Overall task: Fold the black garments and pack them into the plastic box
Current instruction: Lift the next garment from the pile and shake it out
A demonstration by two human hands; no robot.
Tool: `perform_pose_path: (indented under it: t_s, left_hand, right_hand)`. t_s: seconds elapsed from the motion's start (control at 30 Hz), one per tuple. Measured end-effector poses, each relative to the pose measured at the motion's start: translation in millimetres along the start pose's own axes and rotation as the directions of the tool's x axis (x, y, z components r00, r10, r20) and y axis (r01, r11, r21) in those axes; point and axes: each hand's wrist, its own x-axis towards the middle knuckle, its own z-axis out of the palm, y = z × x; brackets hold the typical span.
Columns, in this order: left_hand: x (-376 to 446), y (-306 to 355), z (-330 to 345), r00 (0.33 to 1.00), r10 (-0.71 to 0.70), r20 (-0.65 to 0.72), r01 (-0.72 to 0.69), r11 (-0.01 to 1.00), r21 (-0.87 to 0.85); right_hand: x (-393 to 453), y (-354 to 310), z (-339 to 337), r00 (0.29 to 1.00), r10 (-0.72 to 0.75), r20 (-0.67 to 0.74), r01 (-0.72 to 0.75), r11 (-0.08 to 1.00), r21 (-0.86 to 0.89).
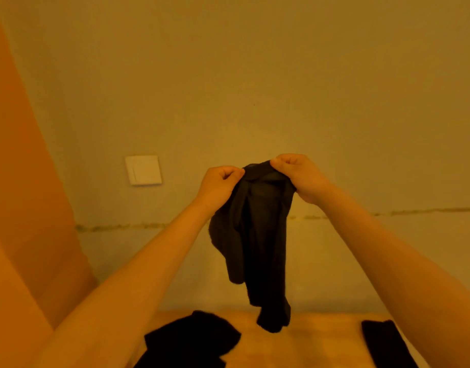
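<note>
A black garment [257, 243] hangs in the air in front of the wall, bunched and twisted, its lower end dangling just above the surface. My left hand [220, 184] pinches its top edge on the left. My right hand [300, 176] pinches the same edge on the right, close beside the left. A loose black garment [191, 341] lies crumpled on the surface below, left of centre. A flat black folded piece [385, 343] lies at the lower right. No plastic box is in view.
A pale surface [308, 338] runs along the bottom of the frame against a plain wall [255, 75]. A white wall switch [143, 170] sits left of my hands. An orange curtain or panel [21, 181] fills the left side.
</note>
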Motion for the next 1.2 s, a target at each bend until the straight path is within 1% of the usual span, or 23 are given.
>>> perform_pose_path:
  t_s: [0.07,0.1,0.13,0.17,0.2,0.23,0.33,0.4,0.47,0.5,0.53,0.6,0.7,0.77,0.8,0.87,0.93,1.0,1.07,1.13,1.2]
  left_hand:
    - [3.8,8.1,-3.8,1.000,-0.009,0.027,0.009,1.000,0.006]
    - [4.1,12.7,-5.2,0.998,-0.007,0.056,0.006,1.000,0.019]
    - [3.7,17.6,-6.3,0.996,0.003,0.089,-0.006,0.999,0.039]
    - [3.4,22.5,-7.1,0.992,0.014,0.125,-0.023,0.998,0.064]
    - [2.9,27.4,-7.5,0.986,0.029,0.164,-0.044,0.995,0.088]
    - [1.7,33.0,-8.1,0.979,0.038,0.202,-0.059,0.994,0.097]
    - [-1.2,48.0,-9.8,0.957,0.023,0.289,-0.041,0.998,0.057]
    - [-0.7,52.6,-11.3,0.965,0.016,0.262,-0.007,0.999,-0.036]
    - [0.5,55.7,-13.1,0.979,0.017,0.205,0.004,0.995,-0.104]
    - [1.2,56.8,-14.1,0.982,0.014,0.188,0.010,0.992,-0.127]
    - [2.0,57.0,-14.6,0.983,0.021,0.184,0.008,0.988,-0.153]
    - [2.7,58.2,-16.5,0.982,0.028,0.189,0.022,0.966,-0.257]
    - [2.9,64.8,-21.4,0.981,-0.005,0.195,0.096,0.884,-0.458]
    - [4.5,66.0,-26.2,0.977,-0.007,0.213,0.115,0.860,-0.497]
    - [4.2,66.3,-29.1,0.974,-0.003,0.228,0.117,0.864,-0.490]
    - [4.4,65.5,-34.2,0.962,0.013,0.274,0.118,0.884,-0.453]
    - [5.6,64.9,-40.2,0.952,0.018,0.305,0.115,0.903,-0.413]
    - [9.5,63.7,-47.1,0.954,0.020,0.300,0.096,0.925,-0.367]
    - [13.4,63.9,-52.3,0.950,0.023,0.312,0.080,0.947,-0.313]
    - [17.2,64.4,-55.3,0.938,0.011,0.346,0.077,0.968,-0.240]
    - [19.8,66.6,-57.2,0.922,0.003,0.388,0.081,0.977,-0.199]
  right_hand:
    - [-3.0,-13.3,-12.8,0.995,0.014,0.097,0.003,0.985,-0.173]
    - [-3.8,-19.4,-19.2,0.989,0.041,0.145,0.002,0.960,-0.282]
    - [-4.8,-25.1,-24.5,0.982,0.071,0.176,-0.001,0.929,-0.370]
    - [-5.1,-29.8,-29.1,0.980,0.089,0.180,-0.007,0.910,-0.414]
    - [-5.4,-34.3,-32.5,0.982,0.090,0.165,-0.015,0.913,-0.409]
    - [-5.4,-37.9,-34.9,0.986,0.077,0.145,-0.019,0.932,-0.361]
    - [-5.1,-43.3,-36.8,0.986,0.047,0.162,-0.037,0.997,-0.066]
    - [-4.7,-42.3,-32.2,0.984,0.029,0.178,-0.052,0.991,0.126]
    - [-4.4,-42.3,-24.7,0.991,0.007,0.132,-0.040,0.969,0.244]
    - [-3.8,-42.7,-21.2,0.995,-0.003,0.100,-0.025,0.961,0.274]
    - [-3.3,-43.6,-18.3,0.997,-0.011,0.078,-0.012,0.958,0.287]
    - [-2.6,-46.2,-14.0,0.997,-0.015,0.078,-0.005,0.967,0.255]
    - [-0.6,-49.4,-10.9,0.993,-0.015,0.120,-0.005,0.987,0.163]
    - [0.7,-50.8,-11.5,0.992,-0.020,0.128,0.008,0.995,0.100]
    - [0.9,-51.5,-12.2,0.992,-0.032,0.124,0.022,0.997,0.079]
    - [1.7,-53.5,-16.3,0.992,-0.065,0.112,0.055,0.994,0.092]
    - [1.9,-55.8,-22.4,0.988,-0.071,0.137,0.058,0.993,0.101]
    - [1.0,-57.8,-27.3,0.983,-0.055,0.174,0.047,0.997,0.054]
    - [1.1,-59.5,-31.1,0.982,-0.076,0.173,0.076,0.997,0.007]
    - [1.9,-59.4,-34.4,0.975,-0.132,0.180,0.127,0.991,0.041]
    - [3.6,-57.1,-36.8,0.964,-0.179,0.195,0.153,0.978,0.140]
